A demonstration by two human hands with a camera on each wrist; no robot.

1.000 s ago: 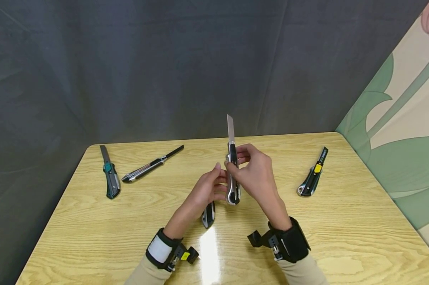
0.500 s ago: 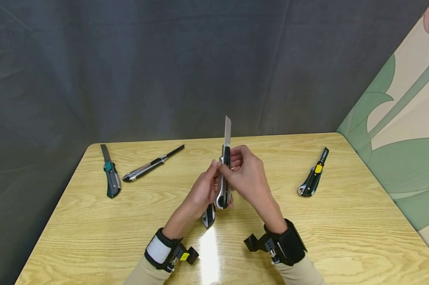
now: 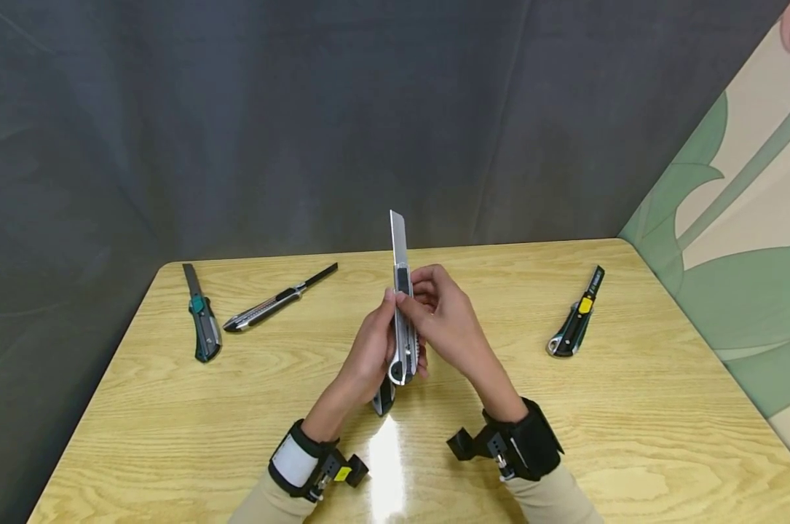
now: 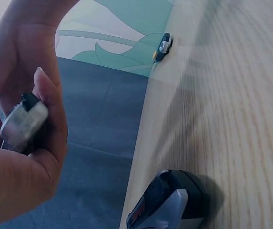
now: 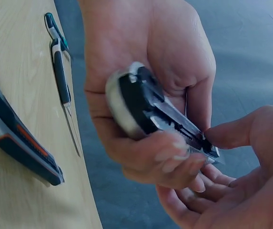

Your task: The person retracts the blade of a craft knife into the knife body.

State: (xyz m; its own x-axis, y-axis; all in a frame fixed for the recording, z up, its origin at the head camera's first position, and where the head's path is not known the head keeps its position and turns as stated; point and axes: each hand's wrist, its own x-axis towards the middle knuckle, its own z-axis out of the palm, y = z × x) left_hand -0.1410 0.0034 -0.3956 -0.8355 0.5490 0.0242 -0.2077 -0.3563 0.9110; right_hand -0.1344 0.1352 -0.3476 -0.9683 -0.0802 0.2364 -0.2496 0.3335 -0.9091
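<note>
Upright above the table, a silver-and-black utility knife (image 3: 404, 346) stands with its long blade bare and pointing up. My left hand (image 3: 368, 343) grips its handle from the left, fingers curled behind it, as the right wrist view also shows around the knife's butt end (image 5: 130, 102). My right hand (image 3: 452, 320) pinches the upper handle, thumb at the slider, with its fingers partly hidden behind. Below my left hand lies another black-and-grey utility knife (image 3: 384, 400), its upper part covered in the head view. Its butt end (image 4: 181, 198) shows in the left wrist view.
On the wooden table (image 3: 237, 437), a teal-grey utility knife (image 3: 204, 324) and a slim silver utility knife (image 3: 260, 311) lie at the left. A black utility knife with a yellow slider (image 3: 574, 320) lies at the right. A dark cloth (image 3: 303, 145) hangs behind.
The knife has shifted left and turned about its length. My right hand has moved left along with it. My left fingers have closed further around the handle.
</note>
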